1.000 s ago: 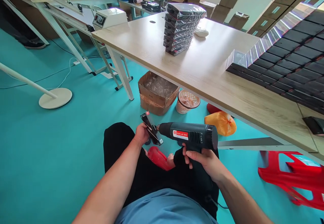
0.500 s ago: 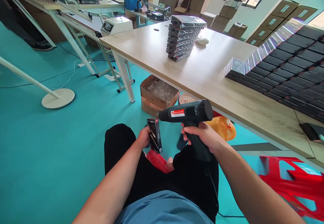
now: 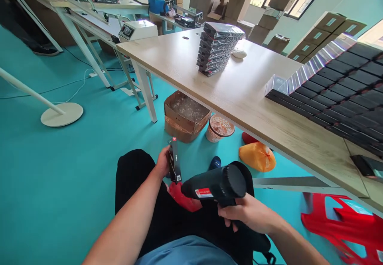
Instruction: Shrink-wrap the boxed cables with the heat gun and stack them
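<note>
My left hand (image 3: 163, 162) is closed on a slim black box (image 3: 175, 161) with a red mark at its top, held upright above my lap. In my right hand (image 3: 245, 213) is the handle of a black heat gun (image 3: 214, 184) with a red and white label. The gun's nozzle points left, towards the lower end of the box, with a small gap between them. Something red (image 3: 184, 198) lies between my legs, below the box.
A wooden table (image 3: 239, 85) crosses ahead, bearing a stack of wrapped boxes (image 3: 218, 47) and many black boxes (image 3: 338, 87). Beneath it stand a carton (image 3: 185, 125), a basket (image 3: 214, 134) and an orange bag (image 3: 254, 156). A red stool (image 3: 338, 221) is at the right.
The heat gun has dropped from the top of the box to near its lower end. The box has turned to show its narrow side and shifted slightly left.
</note>
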`<state>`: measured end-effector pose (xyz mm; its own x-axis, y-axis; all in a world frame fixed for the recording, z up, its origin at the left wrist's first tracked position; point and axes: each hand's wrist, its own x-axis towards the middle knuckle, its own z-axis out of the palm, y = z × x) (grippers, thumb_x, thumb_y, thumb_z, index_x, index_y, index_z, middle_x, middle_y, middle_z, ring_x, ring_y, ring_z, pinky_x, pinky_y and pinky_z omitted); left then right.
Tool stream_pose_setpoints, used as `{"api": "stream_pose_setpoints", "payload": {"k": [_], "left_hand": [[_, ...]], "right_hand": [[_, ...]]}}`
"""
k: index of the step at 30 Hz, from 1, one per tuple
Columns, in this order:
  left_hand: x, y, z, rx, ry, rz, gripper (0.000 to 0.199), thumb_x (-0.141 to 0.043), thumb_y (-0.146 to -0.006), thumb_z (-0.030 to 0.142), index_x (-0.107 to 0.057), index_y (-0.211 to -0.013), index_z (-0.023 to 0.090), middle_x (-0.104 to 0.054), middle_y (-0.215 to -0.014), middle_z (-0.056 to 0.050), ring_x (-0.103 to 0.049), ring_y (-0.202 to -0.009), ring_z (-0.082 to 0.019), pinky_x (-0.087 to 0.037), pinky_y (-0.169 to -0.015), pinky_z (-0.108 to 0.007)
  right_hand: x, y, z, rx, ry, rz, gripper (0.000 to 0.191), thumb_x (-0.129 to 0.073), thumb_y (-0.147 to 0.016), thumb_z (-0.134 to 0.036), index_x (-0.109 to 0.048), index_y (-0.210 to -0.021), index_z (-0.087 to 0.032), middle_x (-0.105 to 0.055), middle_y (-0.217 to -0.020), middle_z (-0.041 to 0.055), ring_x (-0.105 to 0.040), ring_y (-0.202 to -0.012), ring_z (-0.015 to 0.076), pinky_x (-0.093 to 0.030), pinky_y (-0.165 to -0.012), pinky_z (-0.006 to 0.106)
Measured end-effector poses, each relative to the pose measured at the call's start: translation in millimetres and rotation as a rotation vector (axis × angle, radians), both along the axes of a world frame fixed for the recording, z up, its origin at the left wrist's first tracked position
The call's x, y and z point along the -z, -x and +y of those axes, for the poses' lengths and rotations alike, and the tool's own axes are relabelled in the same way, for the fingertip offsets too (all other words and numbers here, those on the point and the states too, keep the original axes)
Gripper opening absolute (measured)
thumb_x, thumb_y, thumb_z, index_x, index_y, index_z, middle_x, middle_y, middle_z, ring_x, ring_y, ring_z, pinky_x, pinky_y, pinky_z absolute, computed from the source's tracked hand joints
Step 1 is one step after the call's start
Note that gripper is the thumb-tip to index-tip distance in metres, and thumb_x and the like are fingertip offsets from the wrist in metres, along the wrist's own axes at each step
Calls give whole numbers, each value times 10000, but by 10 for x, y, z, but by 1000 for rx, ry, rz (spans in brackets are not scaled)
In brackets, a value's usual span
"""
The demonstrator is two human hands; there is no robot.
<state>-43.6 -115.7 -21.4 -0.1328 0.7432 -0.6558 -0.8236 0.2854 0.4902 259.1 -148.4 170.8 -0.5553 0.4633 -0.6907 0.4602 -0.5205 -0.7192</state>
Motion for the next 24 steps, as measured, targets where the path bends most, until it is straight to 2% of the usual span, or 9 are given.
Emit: {"api": "stream_pose_setpoints", "payload": {"k": [3,5,7,10,13,16,20,24], "left_hand": [[-170,23,-54,36,-93,-159,536,-551,-892,680,-641,-1048,175,-739,-949,-151,-723,-731,-273,-505,-482,-306],[-277,27,-93,83,-180,-312,567,-516,-918,657,-632,-1179,167,-735,-1081,-185,-737,-862,-296,-520,-520,-303],[-346,26,-126,154,-243,-411,563,-500,-937,569,-616,-1277,136,-736,-1082,-193,-731,-893,-297,-540,-563,-315],[-360,15,-152,255,-253,-384,601,-511,-910,504,-614,-1320,77,-748,-999,-200,-732,-847,-315,-578,-650,-391],[-312,-2,-164,327,-196,-281,604,-542,-880,495,-655,-1267,46,-760,-946,-213,-737,-776,-332,-578,-650,-421],[-272,-16,-175,387,-117,-239,567,-568,-868,480,-698,-1201,40,-768,-919,-217,-732,-697,-325,-565,-605,-407],[-265,-43,-179,342,-108,-217,499,-590,-864,425,-718,-1169,51,-774,-986,-213,-754,-773,-322,-589,-679,-414],[-269,-74,-155,328,-114,-193,461,-578,-875,399,-729,-1140,54,-776,-1003,-212,-758,-819,-330,-600,-687,-428]], "right_hand": [[125,-180,-122,290,52,158,332,-821,-748,-362,-749,-991,-147,-706,-839,52,-646,-657,169,-531,-518,257],[225,-260,-141,504,110,251,374,-832,-768,-373,-756,-1057,-147,-716,-872,62,-645,-666,159,-530,-510,235],[340,-302,-118,700,193,323,362,-854,-755,-341,-764,-1040,-137,-711,-868,62,-638,-671,142,-536,-509,206],[495,-295,-34,889,304,422,344,-879,-714,-275,-759,-1008,-142,-705,-863,51,-629,-669,119,-555,-526,176],[568,-236,72,921,351,492,286,-849,-736,-249,-747,-988,-163,-693,-851,40,-618,-659,109,-556,-525,161],[565,-154,174,874,328,493,250,-820,-751,-271,-744,-967,-170,-675,-845,50,-606,-654,126,-554,-504,180],[516,-37,281,811,258,460,264,-807,-736,-312,-747,-953,-173,-664,-847,62,-594,-662,151,-553,-495,218],[387,81,275,779,238,442,250,-807,-741,-306,-756,-947,-173,-679,-840,44,-596,-652,125,-538,-522,202]]}}
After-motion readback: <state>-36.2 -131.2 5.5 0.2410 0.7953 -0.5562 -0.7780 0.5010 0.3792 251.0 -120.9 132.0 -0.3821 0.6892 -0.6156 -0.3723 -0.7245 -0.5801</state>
